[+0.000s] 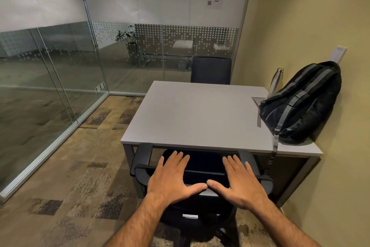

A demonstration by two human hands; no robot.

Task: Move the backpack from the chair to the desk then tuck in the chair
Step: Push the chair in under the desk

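The black backpack (304, 104) with grey straps stands on the right end of the grey desk (190, 114), leaning against the yellow wall. One strap hangs over the desk's front edge. The black office chair (144, 156) sits at the desk's near side, its seat partly under the desktop and its armrests at the edge. My left hand (174, 178) and my right hand (241, 182) are spread flat, fingers apart, over the top of the chair's backrest, thumbs almost touching. Neither hand grips anything.
A steel bottle (277, 80) stands behind the backpack by the wall. A second dark chair (211, 70) is tucked in at the desk's far side. Glass partitions (60, 78) close the room on the left and back. Patterned carpet (80, 176) lies to the left.
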